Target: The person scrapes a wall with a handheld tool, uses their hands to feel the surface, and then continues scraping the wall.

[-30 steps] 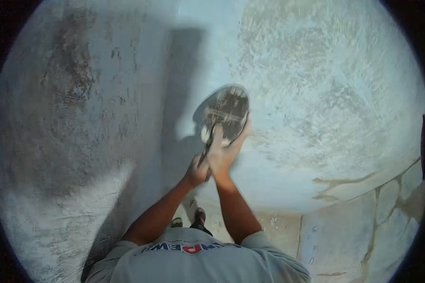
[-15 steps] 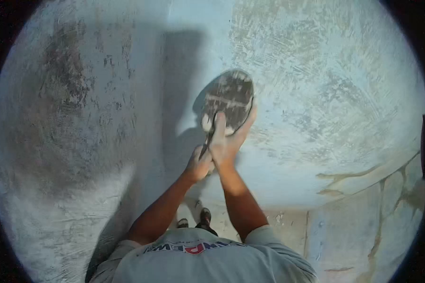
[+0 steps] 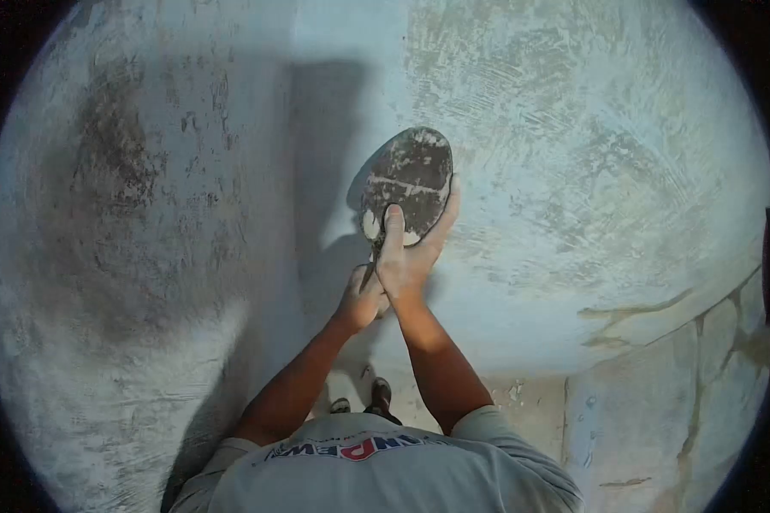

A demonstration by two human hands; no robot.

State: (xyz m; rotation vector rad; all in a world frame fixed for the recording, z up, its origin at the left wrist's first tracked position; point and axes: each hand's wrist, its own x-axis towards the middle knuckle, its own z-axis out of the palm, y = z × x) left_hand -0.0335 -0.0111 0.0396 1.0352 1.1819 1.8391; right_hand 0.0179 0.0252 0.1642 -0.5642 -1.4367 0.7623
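Observation:
A dark oval paddle-like tool (image 3: 409, 171), smeared with white plaster dust, stands close in front of the wall. My right hand (image 3: 406, 255) grips its lower part, thumb pressed flat on the dark face and fingers along the right edge. Below and to the left, my left hand (image 3: 361, 299) is closed around the narrow handle, most of which the fingers hide. The two hands meet at the wrist and knuckles. Both are dusted white.
Pale blue-white wall (image 3: 522, 316) with patchy, scratched plaster fills the front and right. A left wall (image 3: 188, 256) meets it at a corner. Cracks run across the lower right surface (image 3: 642, 402). My shoes (image 3: 381, 393) stand on the floor below.
The tool and both hands have shifted very slightly left in view. Both grips stay the same, and the tool looks sharper, less blurred by motion.

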